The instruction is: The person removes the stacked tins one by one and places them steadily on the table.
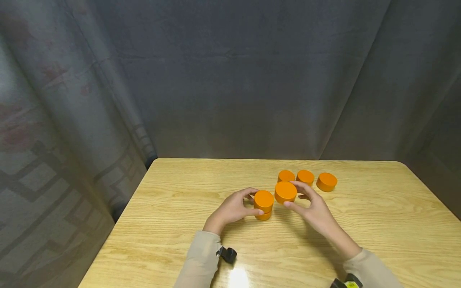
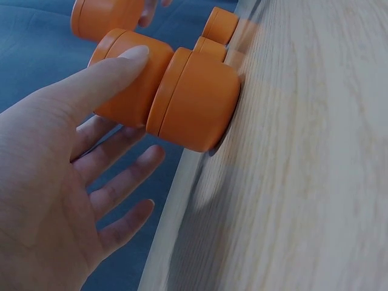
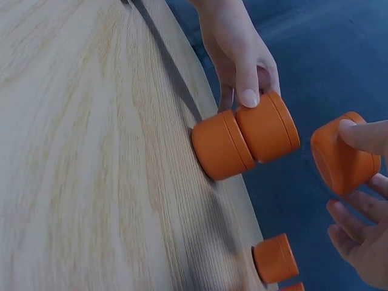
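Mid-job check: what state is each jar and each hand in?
Lower stacked jar: upright on table, lid on.
Upper stacked jar: atop the lower, lid on.
Raised jar: clear of the table, lid on.
Three back jars: standing, unstacked.
Left hand: pinching upper stacked jar.
Right hand: gripping raised jar.

A pale yellow wooden table (image 1: 201, 176) with fine streaky grain and rounded far corners; a bright patch of glare (image 1: 238, 277) shines near its front edge. Behind it hangs a dark grey cloth (image 1: 230, 88), a slanting crease (image 1: 354, 82) running down its right part. On the left, a lighter grey curtain (image 1: 61, 132) bears faded reddish patches and dark angular lines
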{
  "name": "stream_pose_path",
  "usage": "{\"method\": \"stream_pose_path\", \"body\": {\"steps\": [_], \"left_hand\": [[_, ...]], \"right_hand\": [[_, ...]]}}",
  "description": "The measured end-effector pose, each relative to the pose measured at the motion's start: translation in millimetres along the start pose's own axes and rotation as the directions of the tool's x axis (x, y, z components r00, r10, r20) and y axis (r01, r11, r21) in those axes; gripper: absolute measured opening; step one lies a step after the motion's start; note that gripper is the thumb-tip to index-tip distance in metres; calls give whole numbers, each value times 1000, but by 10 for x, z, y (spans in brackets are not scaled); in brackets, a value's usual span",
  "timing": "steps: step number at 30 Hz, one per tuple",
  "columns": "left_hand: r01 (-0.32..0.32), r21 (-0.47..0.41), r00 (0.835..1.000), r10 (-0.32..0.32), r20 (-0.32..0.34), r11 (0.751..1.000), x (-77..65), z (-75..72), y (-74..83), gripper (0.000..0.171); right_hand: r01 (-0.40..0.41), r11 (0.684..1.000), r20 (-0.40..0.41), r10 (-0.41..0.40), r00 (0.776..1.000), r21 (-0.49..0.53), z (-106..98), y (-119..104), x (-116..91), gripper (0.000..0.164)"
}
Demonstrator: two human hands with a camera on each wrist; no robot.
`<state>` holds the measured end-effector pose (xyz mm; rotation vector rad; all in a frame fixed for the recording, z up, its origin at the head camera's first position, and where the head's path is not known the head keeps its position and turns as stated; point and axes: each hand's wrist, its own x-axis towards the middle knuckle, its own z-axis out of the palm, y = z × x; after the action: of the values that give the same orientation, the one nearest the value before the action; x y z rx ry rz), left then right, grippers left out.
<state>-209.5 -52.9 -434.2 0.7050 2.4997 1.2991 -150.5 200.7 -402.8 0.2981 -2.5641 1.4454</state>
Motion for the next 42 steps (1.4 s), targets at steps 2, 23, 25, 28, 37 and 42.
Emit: {"method": "stream_pose_path", "body": {"steps": [2,23,25,28,37,42], "left_hand": [[0,4,1000,1,-1,1000,2,1,0,56],[-5,6,1000,5,-1,1000,-1,-3,10,57],[-6,9,1000,6,-2,1000,-2,0,11,58],[-6,8,1000,6,0,1000,-5,4,13,58],[-2,32,1000,2,-1,999,-11,4,25,59],[-2,42,1000,2,1,999,-13,4,33,60]], "right_hand": [[-3,1000,-1,3,1000,-4,-18,13,-4,62],[-38,997,-26,37,999,-70,-226,152,-74,63],[-42,996,-30,40,999,-78,-249,160,-77,63],[-45,994,-42,41,998,-99,-281,179,-83,62],[-11,994,-95,0,996,-108,-358,257,-99,61],[-10,995,-116,-2,993,-100,-420,299,-98,60]]}}
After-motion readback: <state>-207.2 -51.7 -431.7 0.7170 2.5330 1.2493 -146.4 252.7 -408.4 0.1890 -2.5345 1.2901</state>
